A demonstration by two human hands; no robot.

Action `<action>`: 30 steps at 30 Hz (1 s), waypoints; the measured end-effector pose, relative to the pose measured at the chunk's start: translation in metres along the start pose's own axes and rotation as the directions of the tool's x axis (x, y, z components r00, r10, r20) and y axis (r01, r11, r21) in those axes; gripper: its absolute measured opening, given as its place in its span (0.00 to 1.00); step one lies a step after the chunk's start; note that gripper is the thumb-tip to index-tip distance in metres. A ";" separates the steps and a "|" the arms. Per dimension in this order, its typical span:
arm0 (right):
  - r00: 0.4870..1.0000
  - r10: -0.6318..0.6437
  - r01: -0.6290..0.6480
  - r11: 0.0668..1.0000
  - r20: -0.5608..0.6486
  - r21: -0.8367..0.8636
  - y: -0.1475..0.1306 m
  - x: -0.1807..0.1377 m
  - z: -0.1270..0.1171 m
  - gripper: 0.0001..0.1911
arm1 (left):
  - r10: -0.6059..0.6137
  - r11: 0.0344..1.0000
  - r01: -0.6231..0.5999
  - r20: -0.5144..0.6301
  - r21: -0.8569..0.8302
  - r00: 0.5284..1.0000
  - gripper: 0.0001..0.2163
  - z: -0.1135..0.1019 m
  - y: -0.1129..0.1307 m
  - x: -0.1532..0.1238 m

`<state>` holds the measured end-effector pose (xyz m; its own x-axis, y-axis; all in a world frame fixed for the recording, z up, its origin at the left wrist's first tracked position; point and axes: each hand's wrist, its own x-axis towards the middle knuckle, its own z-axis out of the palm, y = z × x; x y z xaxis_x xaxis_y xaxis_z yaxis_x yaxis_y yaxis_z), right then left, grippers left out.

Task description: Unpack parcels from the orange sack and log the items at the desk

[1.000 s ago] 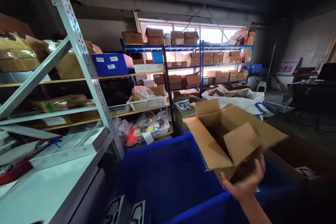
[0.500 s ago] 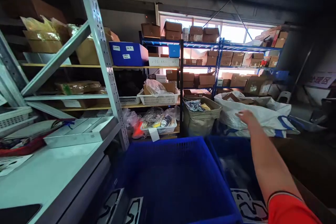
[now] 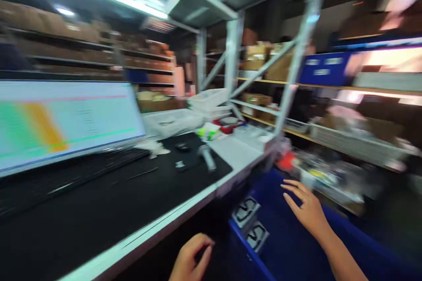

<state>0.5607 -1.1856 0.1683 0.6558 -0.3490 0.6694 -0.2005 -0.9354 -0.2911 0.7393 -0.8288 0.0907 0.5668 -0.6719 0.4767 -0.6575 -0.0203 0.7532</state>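
Note:
My right hand (image 3: 306, 208) reaches over the blue plastic crate (image 3: 286, 232) with its fingers spread and nothing in them. Two white boxes with a black curved print lie at the crate's left side: an upper box (image 3: 245, 212) and a lower box (image 3: 257, 235). Below the desk edge, at the bottom of the view, my left hand (image 3: 193, 257) is loosely curled. A gap shows between its thumb and forefinger, and no object is visible there. The whole view is smeared by motion.
A desk with a black mat (image 3: 108, 224) carries a lit monitor (image 3: 72, 118), a keyboard (image 3: 75, 175), a mouse (image 3: 182, 146) and a handheld scanner (image 3: 207, 158). White baskets (image 3: 174, 120) stand behind. A grey rack post (image 3: 293, 74) rises between desk and shelves; a blue box (image 3: 325, 69) sits beyond.
The view has swung left, bringing the desk and monitor in. My right arm, earlier stretched out toward a white sack, is now over the blue crate. My left hand has come into view.

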 end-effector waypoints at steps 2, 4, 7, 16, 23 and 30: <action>0.978 -0.207 0.202 0.954 -0.001 0.223 -0.061 0.034 0.051 0.13 | 0.079 0.990 -0.070 -0.074 0.119 0.994 0.08 -0.034 0.009 -0.012; 0.931 -0.365 0.331 0.862 0.018 0.383 -0.121 0.066 0.098 0.13 | 0.155 0.960 -0.108 -0.170 0.257 0.973 0.08 -0.069 0.015 -0.026; 0.847 -0.521 0.414 0.770 0.104 0.485 -0.203 0.110 0.170 0.14 | 0.210 0.892 -0.042 -0.331 0.449 0.920 0.09 -0.125 0.014 -0.059; 0.720 -0.665 0.503 0.696 0.197 0.513 -0.372 0.213 0.345 0.20 | 0.248 0.576 0.516 -0.737 0.634 0.628 0.06 -0.294 -0.007 -0.187; 0.672 -0.716 0.576 0.666 0.190 0.474 -0.427 0.237 0.430 0.19 | 0.215 0.309 0.927 -0.965 0.212 0.149 0.12 -0.399 0.009 -0.262; 0.636 -0.753 0.641 0.637 0.168 0.429 -0.440 0.238 0.489 0.18 | 0.640 -0.112 0.950 -0.710 0.292 0.294 0.44 -0.495 0.037 -0.265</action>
<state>1.1611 -0.8294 0.1219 0.6902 0.4919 0.5307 0.6046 -0.7950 -0.0493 0.8104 -0.2855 0.2170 0.0985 0.3158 0.9437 0.4671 -0.8520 0.2364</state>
